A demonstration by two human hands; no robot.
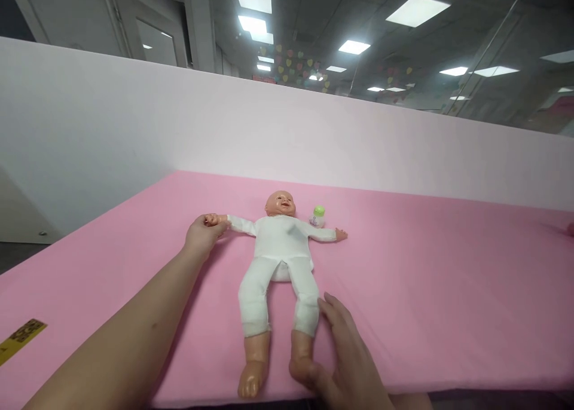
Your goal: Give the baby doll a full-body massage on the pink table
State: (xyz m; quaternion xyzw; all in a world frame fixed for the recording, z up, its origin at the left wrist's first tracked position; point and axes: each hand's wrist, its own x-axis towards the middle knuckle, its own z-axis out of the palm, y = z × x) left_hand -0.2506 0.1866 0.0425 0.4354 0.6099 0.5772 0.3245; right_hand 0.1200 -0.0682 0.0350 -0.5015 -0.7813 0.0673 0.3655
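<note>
A baby doll (282, 239) in white clothes lies on its back with its arms spread and its bare feet towards me. My left hand (205, 236) is closed around the doll's hand at the left, with the small fingers showing above my grip. Beside the doll's leg at the right is my right hand (347, 350), its fingers stretched out and apart. Its fingertips are at the trouser leg and its thumb is by the foot; whether they press on it I cannot tell. A small bottle with a green cap (318, 216) stands next to the doll's head.
The doll lies on a pink padded surface (426, 290), whose front edge runs close to me. A white low wall (314, 135) borders it at the back and left. A yellow label (22, 340) is at the left. Glass panels and a door (147, 27) show beyond.
</note>
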